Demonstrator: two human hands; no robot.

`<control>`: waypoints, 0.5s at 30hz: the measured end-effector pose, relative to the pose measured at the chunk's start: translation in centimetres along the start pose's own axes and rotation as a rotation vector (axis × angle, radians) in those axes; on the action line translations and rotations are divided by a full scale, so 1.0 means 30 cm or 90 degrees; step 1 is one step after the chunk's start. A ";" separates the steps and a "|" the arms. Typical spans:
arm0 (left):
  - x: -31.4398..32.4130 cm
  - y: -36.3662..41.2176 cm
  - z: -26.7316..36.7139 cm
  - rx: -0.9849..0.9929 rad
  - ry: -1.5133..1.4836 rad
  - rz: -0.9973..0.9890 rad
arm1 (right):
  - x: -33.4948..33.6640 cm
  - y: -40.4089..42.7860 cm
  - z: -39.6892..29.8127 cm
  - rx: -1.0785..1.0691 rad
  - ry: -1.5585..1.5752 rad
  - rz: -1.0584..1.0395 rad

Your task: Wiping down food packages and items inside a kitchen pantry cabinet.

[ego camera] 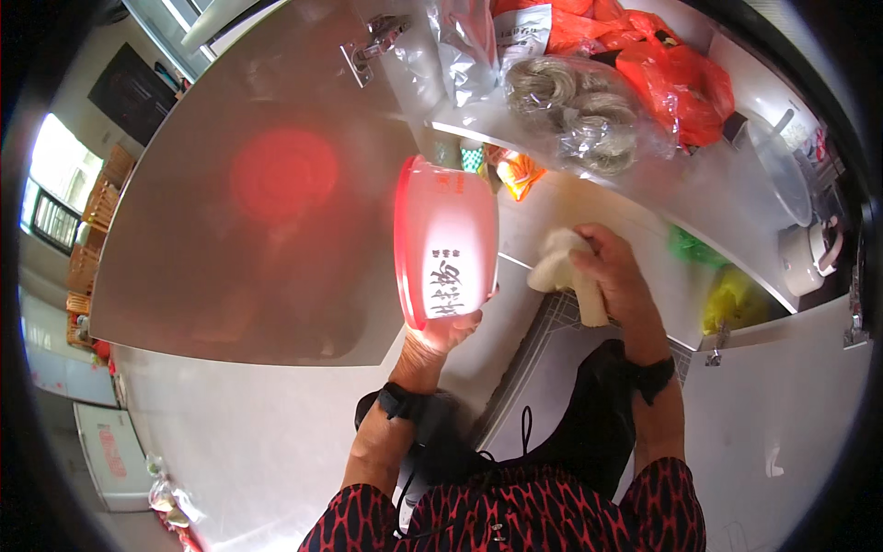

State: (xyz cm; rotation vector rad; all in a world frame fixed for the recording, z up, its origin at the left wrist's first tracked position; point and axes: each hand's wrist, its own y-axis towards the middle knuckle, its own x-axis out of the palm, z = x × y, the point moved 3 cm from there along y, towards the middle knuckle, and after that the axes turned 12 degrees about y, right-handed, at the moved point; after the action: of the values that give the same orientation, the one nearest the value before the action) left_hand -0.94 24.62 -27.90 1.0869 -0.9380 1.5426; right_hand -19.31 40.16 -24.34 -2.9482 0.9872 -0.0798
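Observation:
A white plastic tub with a red lid [452,241] is tipped on its side, its printed wall towards me. My left hand [447,332] grips it from below. To its right, my right hand [610,265] holds a bunched cream cloth [569,272], slightly blurred and apart from the tub. Beyond both hands is an open cupboard; an orange packet [519,174] lies inside it, behind the tub.
An open glossy door [241,276] fills the left side. On the shelf [690,186] are bagged noodle-like bundles [579,110], red plastic bags [683,83], a clear plastic basin [783,172] and a pale lidded pot [804,259]. Below are green [693,246] and yellow bags [731,297].

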 end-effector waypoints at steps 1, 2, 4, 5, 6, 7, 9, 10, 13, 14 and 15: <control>0.001 0.004 -0.009 -0.028 -0.015 -0.008 | 0.013 -0.025 -0.048 -0.022 0.166 -0.008; 0.007 0.010 -0.018 -0.055 -0.029 -0.018 | 0.027 -0.047 -0.101 -0.044 0.332 -0.016; -0.025 0.013 -0.032 -0.063 -0.071 -0.107 | 0.085 -0.085 -0.204 -0.094 0.308 -0.027; 0.006 0.011 -0.039 -0.079 -0.099 -0.057 | 0.110 -0.107 -0.258 -0.148 0.277 -0.028; 0.012 0.007 -0.047 -0.095 -0.130 -0.006 | 0.143 -0.125 -0.286 -0.204 0.186 -0.040; -0.001 -0.001 -0.050 -0.094 -0.128 -0.002 | 0.182 -0.137 -0.316 -0.320 0.074 -0.070; -0.031 -0.019 -0.044 0.048 0.308 0.059 | 0.247 -0.148 -0.370 -0.536 -0.079 -0.127; -0.042 -0.040 -0.044 0.185 0.716 0.040 | 0.274 -0.134 -0.382 -0.635 -0.113 -0.159; 0.011 -0.031 -0.059 0.174 0.797 -0.002 | 0.284 -0.088 -0.401 -0.687 -0.265 -0.131; -0.016 -0.047 -0.059 0.209 0.967 -0.025 | 0.288 -0.073 -0.402 -0.675 -0.274 -0.117; 0.064 -0.034 -0.066 0.177 0.787 -0.009 | 0.268 -0.061 -0.391 -0.656 -0.289 -0.087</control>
State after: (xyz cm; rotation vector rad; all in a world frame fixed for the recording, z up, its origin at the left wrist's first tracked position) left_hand -0.52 27.23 -26.60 0.1427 0.1392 1.9238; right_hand -12.49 36.61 -12.23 -3.5411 0.9158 1.4297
